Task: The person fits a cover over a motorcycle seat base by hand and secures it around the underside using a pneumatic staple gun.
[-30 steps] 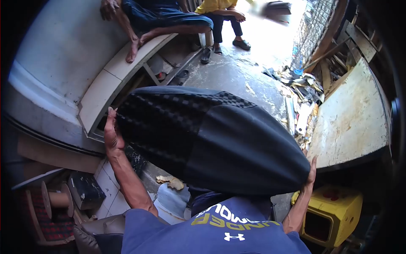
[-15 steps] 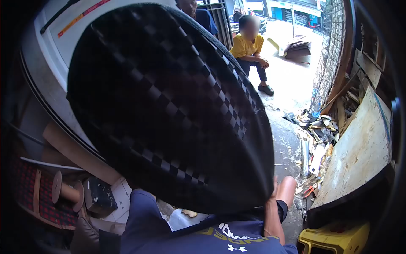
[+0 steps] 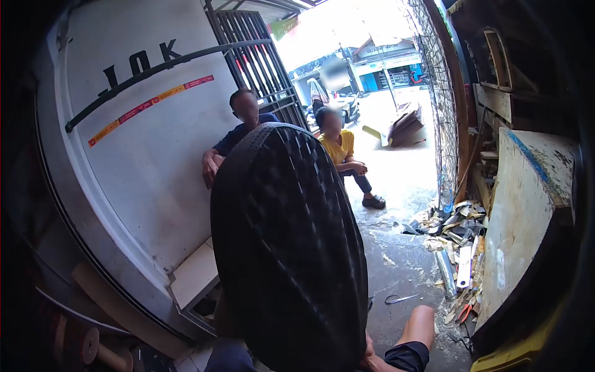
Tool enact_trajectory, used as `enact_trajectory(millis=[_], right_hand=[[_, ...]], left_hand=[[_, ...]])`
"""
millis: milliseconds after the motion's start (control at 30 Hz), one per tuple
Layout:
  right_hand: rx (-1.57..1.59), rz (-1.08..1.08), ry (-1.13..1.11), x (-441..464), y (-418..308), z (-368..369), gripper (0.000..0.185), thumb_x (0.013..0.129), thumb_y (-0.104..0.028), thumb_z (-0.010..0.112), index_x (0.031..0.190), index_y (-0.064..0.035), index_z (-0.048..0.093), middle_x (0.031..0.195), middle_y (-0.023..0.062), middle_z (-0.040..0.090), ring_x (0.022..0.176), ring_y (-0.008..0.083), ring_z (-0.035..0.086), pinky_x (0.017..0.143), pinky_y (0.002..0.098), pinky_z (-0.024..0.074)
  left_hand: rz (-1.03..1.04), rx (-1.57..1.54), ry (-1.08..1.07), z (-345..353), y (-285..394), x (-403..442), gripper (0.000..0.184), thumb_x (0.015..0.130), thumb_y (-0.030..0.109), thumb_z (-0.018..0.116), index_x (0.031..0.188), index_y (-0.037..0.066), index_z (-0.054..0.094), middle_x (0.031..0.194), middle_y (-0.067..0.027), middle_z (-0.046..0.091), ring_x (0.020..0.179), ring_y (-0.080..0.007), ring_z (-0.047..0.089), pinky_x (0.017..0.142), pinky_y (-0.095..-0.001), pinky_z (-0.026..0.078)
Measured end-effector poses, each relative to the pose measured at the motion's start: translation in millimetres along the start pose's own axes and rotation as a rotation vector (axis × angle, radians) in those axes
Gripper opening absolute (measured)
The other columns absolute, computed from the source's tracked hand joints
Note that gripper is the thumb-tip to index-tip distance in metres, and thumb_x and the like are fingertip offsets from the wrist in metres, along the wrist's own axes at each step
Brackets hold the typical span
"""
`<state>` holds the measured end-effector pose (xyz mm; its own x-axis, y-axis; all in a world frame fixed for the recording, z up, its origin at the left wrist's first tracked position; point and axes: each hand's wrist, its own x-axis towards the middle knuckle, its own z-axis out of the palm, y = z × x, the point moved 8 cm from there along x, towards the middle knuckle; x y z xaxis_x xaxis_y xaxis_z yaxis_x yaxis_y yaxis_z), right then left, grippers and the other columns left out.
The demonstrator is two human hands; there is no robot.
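Head view: right hand (image 3: 370,358) holds one black seat (image 3: 288,248); left hand hidden, grip untellable; two people (image 3: 336,146)

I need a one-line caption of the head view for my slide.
Right hand at the lower edge of a black checkered cover; scissors on the floor.

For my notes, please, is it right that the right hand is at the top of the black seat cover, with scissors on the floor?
Not the top: the head view shows the right hand at the lower edge of the black seat cover; the rest stands.
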<state>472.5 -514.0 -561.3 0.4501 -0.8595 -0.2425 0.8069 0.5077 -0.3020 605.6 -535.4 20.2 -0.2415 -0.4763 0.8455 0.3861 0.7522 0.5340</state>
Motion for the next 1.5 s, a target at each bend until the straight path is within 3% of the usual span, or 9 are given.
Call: enact_trajectory(millis=[233,300,400,633,800,1133,1200,1300,1500], right_hand=[[0.019,0.040,0.134,-5,-4,31,0.058,0.105,-0.051,0.040,0.140,-0.0069,0.055,0.133,0.0130,0.063,0.119,0.0298,0.061,0.107,0.0434,0.0488],[-0.639,-0.185,0.049,28,-8,36,0.072,0.102,-0.063,0.034,0.148,-0.0079,0.046,0.142,0.0166,0.057,0.128,0.0345,0.057,0.110,0.0457,0.0435],[-0.441,-0.044,0.253,-6,-16,102,0.069,0.104,-0.060,0.035,0.148,-0.0082,0.046,0.143,0.0160,0.055,0.131,0.0307,0.055,0.109,0.0379,0.0434],[-0.221,-0.106,0.210,-7,-36,55,0.072,0.104,-0.061,0.033,0.149,-0.0057,0.043,0.145,0.0172,0.054,0.129,0.0302,0.056,0.108,0.0382,0.0441],[-0.032,-0.265,0.196,-63,-90,33,0.074,0.104,-0.061,0.031,0.150,-0.0037,0.041,0.146,0.0182,0.052,0.128,0.0297,0.057,0.108,0.0385,0.0446],[0.098,-0.726,0.209,-292,-197,-29,0.078,0.105,-0.061,0.029,0.152,0.0017,0.035,0.149,0.0215,0.049,0.126,0.0296,0.059,0.108,0.0411,0.0458],[0.068,-0.703,0.287,-293,-188,-20,0.069,0.108,-0.053,0.031,0.150,0.0012,0.039,0.144,0.0168,0.053,0.132,0.0224,0.051,0.112,0.0344,0.0416],[-0.825,-0.688,0.778,-282,-182,-14,0.074,0.108,-0.055,0.023,0.144,0.0039,0.048,0.146,0.0199,0.052,0.137,0.0253,0.047,0.116,0.0325,0.0330],[0.014,-0.768,0.452,-264,-149,-37,0.075,0.106,-0.060,0.023,0.150,-0.0014,0.040,0.149,0.0138,0.049,0.137,0.0223,0.047,0.116,0.0355,0.0354]], left_hand=[[0.046,-0.022,-0.075,12,-24,38,0.041,0.097,0.032,0.066,0.123,0.001,0.066,0.117,-0.0173,0.065,0.104,-0.0261,0.064,0.091,-0.0379,0.051],[0.048,-0.021,-0.120,25,-38,43,0.039,0.097,0.031,0.067,0.122,0.001,0.066,0.116,-0.0172,0.065,0.103,-0.0259,0.064,0.090,-0.0375,0.051],[0.035,0.004,-0.217,53,-66,28,0.037,0.096,0.029,0.068,0.121,0.002,0.067,0.114,-0.0170,0.066,0.102,-0.0257,0.064,0.089,-0.0369,0.052],[-0.238,0.102,-0.339,155,-150,-77,0.013,0.086,0.011,0.071,0.097,0.005,0.075,0.093,-0.0111,0.066,0.086,-0.0196,0.063,0.081,-0.0322,0.049],[-0.166,0.250,-0.409,203,-169,-127,0.019,0.075,0.005,0.075,0.094,0.007,0.077,0.087,-0.0092,0.066,0.079,-0.0198,0.063,0.076,-0.0342,0.052],[-0.404,0.244,-0.739,288,-258,-256,0.022,0.077,-0.008,0.071,0.096,0.003,0.072,0.088,-0.0100,0.067,0.077,-0.0252,0.067,0.070,-0.0310,0.053],[-0.603,0.208,-0.814,290,-271,-276,0.019,0.078,-0.002,0.071,0.096,0.005,0.072,0.093,-0.0110,0.067,0.091,-0.0286,0.067,0.082,-0.0378,0.053],[-0.260,0.274,-0.916,308,-254,-276,0.023,0.080,0.017,0.071,0.101,0.009,0.073,0.116,-0.0136,0.067,0.122,-0.0346,0.054,0.107,-0.0512,0.037],[-0.296,0.132,-1.086,316,-264,-296,0.030,0.085,0.017,0.066,0.112,0.008,0.074,0.125,-0.0143,0.067,0.121,-0.0370,0.056,0.106,-0.0476,0.042]])
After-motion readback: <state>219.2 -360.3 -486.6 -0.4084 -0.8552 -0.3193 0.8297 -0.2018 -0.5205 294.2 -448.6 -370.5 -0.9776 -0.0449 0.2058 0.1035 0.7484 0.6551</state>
